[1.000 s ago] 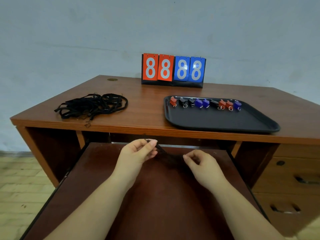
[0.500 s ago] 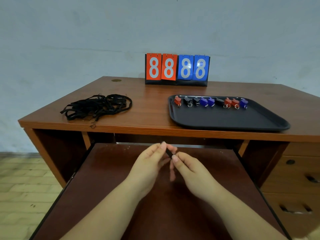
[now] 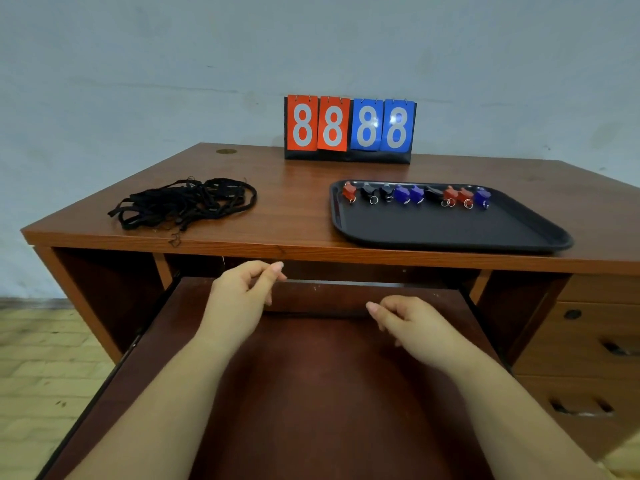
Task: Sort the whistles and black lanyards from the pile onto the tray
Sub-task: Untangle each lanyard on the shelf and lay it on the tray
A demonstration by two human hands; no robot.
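Observation:
A tangled pile of black lanyards (image 3: 183, 204) lies on the desk's left side. On the right, a black tray (image 3: 450, 233) holds a row of several red, black and blue whistles (image 3: 415, 195) along its far edge. My left hand (image 3: 242, 292) and my right hand (image 3: 412, 323) hover apart over the pull-out shelf (image 3: 311, 393), below the desk's front edge. Each has thumb and forefinger pinched together. A single black lanyard seems to be stretched between them, but it barely shows against the dark wood.
A flip scoreboard (image 3: 349, 129) reading 88 88 stands at the back of the desk (image 3: 294, 209). Drawers (image 3: 581, 341) fill the right side under the desk. Tiled floor (image 3: 41, 358) lies to the left.
Half a second ago my fingertips met around a black piece over the shelf. They have since drawn apart, the left hand moving up and left and the right hand moving right.

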